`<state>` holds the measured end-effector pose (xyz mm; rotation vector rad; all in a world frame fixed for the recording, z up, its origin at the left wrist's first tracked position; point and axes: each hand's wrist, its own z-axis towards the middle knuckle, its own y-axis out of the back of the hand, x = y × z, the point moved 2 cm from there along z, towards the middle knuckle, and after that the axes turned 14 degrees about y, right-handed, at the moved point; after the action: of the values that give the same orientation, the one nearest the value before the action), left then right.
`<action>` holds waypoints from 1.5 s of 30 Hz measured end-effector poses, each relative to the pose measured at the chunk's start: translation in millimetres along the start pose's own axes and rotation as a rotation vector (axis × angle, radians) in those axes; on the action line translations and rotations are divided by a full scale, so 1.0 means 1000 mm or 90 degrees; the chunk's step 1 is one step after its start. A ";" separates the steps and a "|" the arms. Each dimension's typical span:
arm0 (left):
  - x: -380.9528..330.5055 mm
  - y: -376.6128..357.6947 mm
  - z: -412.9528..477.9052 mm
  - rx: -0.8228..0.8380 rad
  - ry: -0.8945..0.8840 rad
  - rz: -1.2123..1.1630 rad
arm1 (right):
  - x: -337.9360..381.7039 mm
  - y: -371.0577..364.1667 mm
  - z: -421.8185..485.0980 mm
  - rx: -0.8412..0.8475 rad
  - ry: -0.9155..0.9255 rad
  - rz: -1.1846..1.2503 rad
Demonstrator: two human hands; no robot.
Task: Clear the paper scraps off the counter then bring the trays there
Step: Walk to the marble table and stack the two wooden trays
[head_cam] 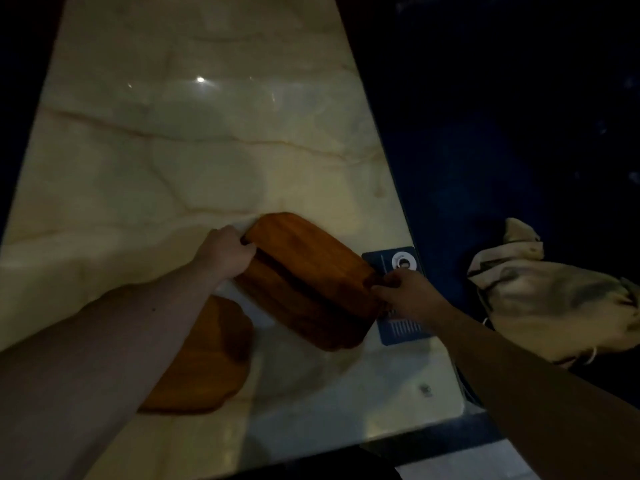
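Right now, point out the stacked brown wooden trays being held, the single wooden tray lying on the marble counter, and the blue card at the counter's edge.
stacked brown wooden trays (304, 282): head view, top tray's upper face.
single wooden tray (211, 372): head view, visible right half.
blue card (403, 329): head view, lower printed part.

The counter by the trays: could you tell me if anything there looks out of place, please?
A blue card lies at the counter's right edge, partly under the held trays and the right hand. No paper scraps show.
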<state>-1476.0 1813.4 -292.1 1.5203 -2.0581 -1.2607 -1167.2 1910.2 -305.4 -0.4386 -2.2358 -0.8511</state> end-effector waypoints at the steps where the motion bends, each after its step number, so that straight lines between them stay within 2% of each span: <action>1: -0.001 -0.002 0.003 0.002 0.014 -0.004 | -0.002 -0.001 0.002 0.003 0.000 0.008; 5: 0.000 -0.008 0.012 0.004 0.083 -0.055 | -0.013 -0.002 0.008 0.006 -0.018 0.061; 9: 0.009 0.001 0.007 0.011 0.120 -0.175 | -0.014 0.003 0.007 -0.005 -0.033 0.173; 14: 0.032 0.022 -0.018 -0.032 0.090 -0.323 | 0.006 0.007 -0.003 -0.034 0.050 0.252; 19: 0.085 0.045 -0.046 -0.061 0.109 -0.452 | 0.035 -0.011 -0.010 0.024 0.102 0.295; 25: 0.171 0.072 -0.076 -0.108 0.157 -0.428 | 0.079 -0.075 -0.011 0.116 0.126 0.201; 31: 0.242 0.086 -0.085 -0.129 0.164 -0.349 | 0.124 -0.136 -0.013 0.152 0.149 0.121; 34: 0.272 0.086 -0.080 -0.102 0.161 -0.331 | 0.137 -0.162 -0.013 0.138 0.156 0.094; 39: 0.294 0.076 -0.076 -0.039 0.141 -0.205 | 0.144 -0.185 -0.017 0.108 0.148 0.073; 45: 0.294 0.072 -0.074 -0.002 0.103 -0.246 | 0.132 -0.194 -0.024 0.074 0.125 0.086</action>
<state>-1589.8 1524.0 -268.9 2.0150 -1.7134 -1.2147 -1348.9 1761.5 -285.3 -0.4270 -2.0377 -0.6602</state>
